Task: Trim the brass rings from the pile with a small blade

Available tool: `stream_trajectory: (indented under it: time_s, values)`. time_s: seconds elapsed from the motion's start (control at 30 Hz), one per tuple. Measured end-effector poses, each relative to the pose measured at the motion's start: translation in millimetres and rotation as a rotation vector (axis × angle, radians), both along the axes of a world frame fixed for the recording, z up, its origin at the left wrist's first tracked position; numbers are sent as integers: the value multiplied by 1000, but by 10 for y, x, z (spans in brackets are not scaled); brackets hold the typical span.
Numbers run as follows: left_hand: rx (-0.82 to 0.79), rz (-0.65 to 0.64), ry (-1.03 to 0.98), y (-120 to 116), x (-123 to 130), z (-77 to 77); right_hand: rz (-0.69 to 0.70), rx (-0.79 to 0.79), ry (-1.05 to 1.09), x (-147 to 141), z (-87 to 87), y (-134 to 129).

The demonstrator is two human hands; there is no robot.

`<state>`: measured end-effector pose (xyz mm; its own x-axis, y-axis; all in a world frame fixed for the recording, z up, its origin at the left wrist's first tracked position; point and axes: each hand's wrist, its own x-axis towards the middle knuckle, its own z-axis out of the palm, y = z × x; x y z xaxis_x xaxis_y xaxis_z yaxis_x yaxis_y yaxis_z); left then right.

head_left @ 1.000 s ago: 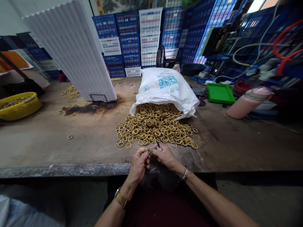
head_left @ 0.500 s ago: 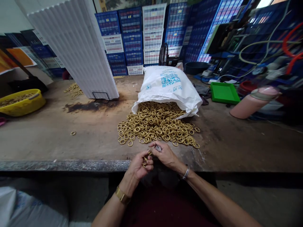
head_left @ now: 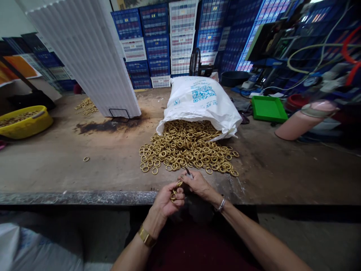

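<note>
Many brass-coloured rings [head_left: 186,150] spill from the mouth of a white sack [head_left: 200,99] onto the brown table. Just in front of the pile, at the table's front edge, my left hand [head_left: 169,199] has its fingers curled round a few of the rings. My right hand [head_left: 199,185] is closed on a small tool [head_left: 188,174] with a dark, pointed tip and a grey body. Its fingers meet my left fingertips at one ring [head_left: 179,183]. Most of the tool is hidden in my fingers.
A yellow basin [head_left: 25,122] of small pieces stands at the left. A white corrugated panel [head_left: 90,56] rises behind a wire stand [head_left: 119,114]. One loose ring [head_left: 86,159] lies left of the pile. At the right are a green tray [head_left: 269,108] and a pink bottle [head_left: 304,121].
The tool's dark tip now points up above my right fingers, and a ring shows more plainly between my fingertips. Both hands stay close together; the view has shifted slightly.
</note>
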<state>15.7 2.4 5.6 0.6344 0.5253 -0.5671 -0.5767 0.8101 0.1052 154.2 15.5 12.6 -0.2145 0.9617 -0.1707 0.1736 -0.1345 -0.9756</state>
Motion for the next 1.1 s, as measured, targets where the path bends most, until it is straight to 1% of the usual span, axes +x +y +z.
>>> stream_trajectory:
  time_s: [0.07,0.1,0.17,0.2,0.23,0.27,0.33,0.4,0.47,0.7,0.83,0.9,1.0,1.1]
  values:
    - [2,7,-14,-4,12,16,-25,-4,-11,16,-32,18]
    - [2,17,-21,-5,16,28,-59,12,-36,29,-50,28]
    - [2,49,-33,-1,18,51,-134,91,-134,61,-80,42]
    - [2,68,-37,3,15,60,-146,153,-200,80,-90,41]
    - [3,86,-40,7,11,66,-126,221,-269,98,-98,32]
    - [5,98,-43,10,6,67,-77,288,-333,113,-103,16]
    - [10,114,-51,13,-2,60,52,398,-436,132,-107,-31]
    - [16,123,-59,7,-3,46,140,463,-515,134,-108,-77]
    - [20,125,-64,-5,0,35,178,498,-570,125,-107,-107]
    - [39,85,-44,-13,-10,-5,204,514,-624,94,-77,-132]
    - [82,74,-69,-26,-14,-33,196,473,-717,97,-108,-113]
    - [122,53,-103,-62,-4,0,162,438,-791,118,-136,-62]
    - [207,10,-151,-133,11,91,94,413,-908,170,-178,48]
    - [246,20,-127,-176,-5,129,69,435,-949,194,-211,147]
